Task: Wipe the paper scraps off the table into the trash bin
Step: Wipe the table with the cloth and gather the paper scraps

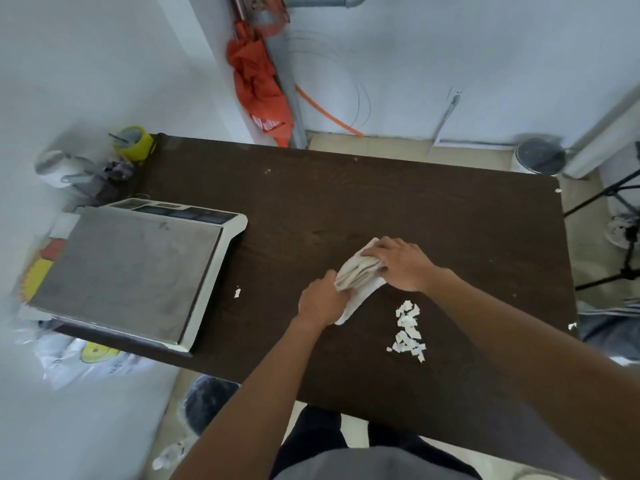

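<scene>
A pile of white paper scraps lies on the dark brown table, toward the near right. Single scraps lie apart: one by the scale, one at the right edge. A folded off-white cloth rests on the table just left of the pile. My left hand grips its near end and my right hand lies over its far end. A dark trash bin lined with a bag stands on the floor under the table's near left edge.
A large white weighing scale fills the table's left side. A yellow cup and clutter sit at the far left corner. A second bin stands on the floor beyond the far right corner. A black tripod stands to the right.
</scene>
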A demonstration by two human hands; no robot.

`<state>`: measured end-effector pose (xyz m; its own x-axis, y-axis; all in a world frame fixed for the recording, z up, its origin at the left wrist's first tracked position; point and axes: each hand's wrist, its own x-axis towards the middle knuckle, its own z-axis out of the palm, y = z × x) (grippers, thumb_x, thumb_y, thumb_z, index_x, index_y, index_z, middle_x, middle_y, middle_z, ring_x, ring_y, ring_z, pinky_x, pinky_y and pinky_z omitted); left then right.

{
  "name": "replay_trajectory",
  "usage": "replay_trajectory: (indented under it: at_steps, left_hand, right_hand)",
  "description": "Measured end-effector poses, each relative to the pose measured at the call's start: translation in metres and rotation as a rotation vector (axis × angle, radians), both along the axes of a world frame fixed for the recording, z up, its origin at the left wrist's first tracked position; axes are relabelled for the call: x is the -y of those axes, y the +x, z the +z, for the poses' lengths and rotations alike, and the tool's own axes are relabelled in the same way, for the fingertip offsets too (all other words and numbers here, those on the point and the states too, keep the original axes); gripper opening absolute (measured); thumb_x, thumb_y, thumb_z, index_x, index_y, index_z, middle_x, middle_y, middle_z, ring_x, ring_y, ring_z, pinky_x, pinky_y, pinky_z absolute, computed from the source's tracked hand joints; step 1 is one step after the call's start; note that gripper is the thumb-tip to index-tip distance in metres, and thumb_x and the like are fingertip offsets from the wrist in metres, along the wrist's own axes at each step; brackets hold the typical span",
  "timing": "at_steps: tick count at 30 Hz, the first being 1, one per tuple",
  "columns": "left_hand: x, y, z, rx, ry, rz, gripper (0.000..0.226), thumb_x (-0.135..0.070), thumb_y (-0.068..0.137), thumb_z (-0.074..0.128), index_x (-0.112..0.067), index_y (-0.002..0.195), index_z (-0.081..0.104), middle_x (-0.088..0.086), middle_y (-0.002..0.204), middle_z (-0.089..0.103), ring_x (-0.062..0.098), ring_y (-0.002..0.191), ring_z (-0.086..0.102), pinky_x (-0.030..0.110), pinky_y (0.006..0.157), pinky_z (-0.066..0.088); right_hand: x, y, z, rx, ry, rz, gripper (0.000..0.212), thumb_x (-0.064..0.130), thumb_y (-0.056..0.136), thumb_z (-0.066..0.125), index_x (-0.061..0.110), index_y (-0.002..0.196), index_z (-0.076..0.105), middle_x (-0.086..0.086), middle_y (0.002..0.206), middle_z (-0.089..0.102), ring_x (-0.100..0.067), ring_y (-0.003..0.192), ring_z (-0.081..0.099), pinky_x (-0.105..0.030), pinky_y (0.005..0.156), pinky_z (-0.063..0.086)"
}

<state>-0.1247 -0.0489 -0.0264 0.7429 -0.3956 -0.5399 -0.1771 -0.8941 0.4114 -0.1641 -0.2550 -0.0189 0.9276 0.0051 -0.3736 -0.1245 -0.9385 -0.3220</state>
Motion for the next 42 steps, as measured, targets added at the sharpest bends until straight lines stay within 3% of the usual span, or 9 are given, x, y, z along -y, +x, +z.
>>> replay_trajectory:
  at_steps: [7, 15, 20, 25, 32, 42]
  left_hand:
    - [0.075, 0.005, 0.015, -0.053, 0.008, -0.407, 0.049, -0.044, 0.103, 0.052, -0.022, 0.145, 0.042, 0.018, 0.134, 0.047, 0.043, 0.114, 0.058, 0.045, 0.096, 0.046]
    - [0.105, -0.005, 0.007, -0.001, -0.007, -0.717, 0.046, -0.033, 0.101, 0.059, -0.028, 0.144, 0.045, 0.012, 0.132, 0.045, 0.035, 0.116, 0.057, 0.047, 0.099, 0.049]
    - [0.087, -0.008, 0.009, -0.008, -0.027, -0.787, 0.039, -0.028, 0.1, 0.059, -0.03, 0.138, 0.049, 0.009, 0.129, 0.045, 0.033, 0.117, 0.052, 0.045, 0.099, 0.047]
    - [0.065, -0.017, 0.013, -0.034, -0.019, -0.833, 0.033, -0.025, 0.099, 0.057, -0.032, 0.131, 0.051, 0.007, 0.127, 0.044, 0.03, 0.114, 0.05, 0.046, 0.096, 0.047]
    - [0.04, -0.032, 0.017, -0.057, 0.012, -0.844, 0.034, -0.027, 0.099, 0.056, -0.037, 0.131, 0.049, 0.002, 0.12, 0.04, 0.027, 0.112, 0.049, 0.045, 0.095, 0.048]
    - [0.03, -0.033, 0.015, -0.041, -0.006, -0.855, 0.033, -0.028, 0.099, 0.057, -0.041, 0.128, 0.048, -0.002, 0.113, 0.041, 0.022, 0.104, 0.051, 0.043, 0.09, 0.05]
  right_hand:
    - [0.055, -0.075, -0.011, -0.045, -0.042, -0.372, 0.054, 0.043, 0.094, 0.058, 0.04, 0.145, 0.04, 0.0, 0.13, 0.045, -0.028, 0.125, 0.041, -0.045, 0.107, 0.037]
    - [0.035, -0.155, -0.023, 0.007, -0.069, -0.599, 0.057, 0.055, 0.091, 0.056, 0.033, 0.142, 0.044, -0.003, 0.115, 0.047, -0.029, 0.107, 0.048, -0.042, 0.096, 0.044]
    - [-0.009, -0.175, -0.023, 0.057, -0.03, -0.667, 0.055, 0.056, 0.093, 0.052, 0.024, 0.137, 0.044, -0.003, 0.116, 0.046, -0.026, 0.11, 0.049, -0.042, 0.087, 0.048]
    - [-0.038, -0.191, -0.027, 0.068, 0.02, -0.649, 0.053, 0.061, 0.093, 0.046, 0.025, 0.133, 0.042, 0.004, 0.114, 0.044, -0.017, 0.105, 0.052, -0.029, 0.073, 0.047]
    - [-0.063, -0.206, -0.029, 0.076, -0.004, -0.584, 0.054, 0.062, 0.093, 0.04, 0.024, 0.132, 0.044, 0.005, 0.112, 0.048, -0.012, 0.095, 0.057, -0.028, 0.075, 0.052]
    - [-0.059, -0.206, -0.023, 0.053, 0.032, -0.534, 0.049, 0.057, 0.095, 0.046, 0.026, 0.132, 0.048, 0.005, 0.118, 0.051, -0.018, 0.096, 0.06, -0.032, 0.08, 0.042]
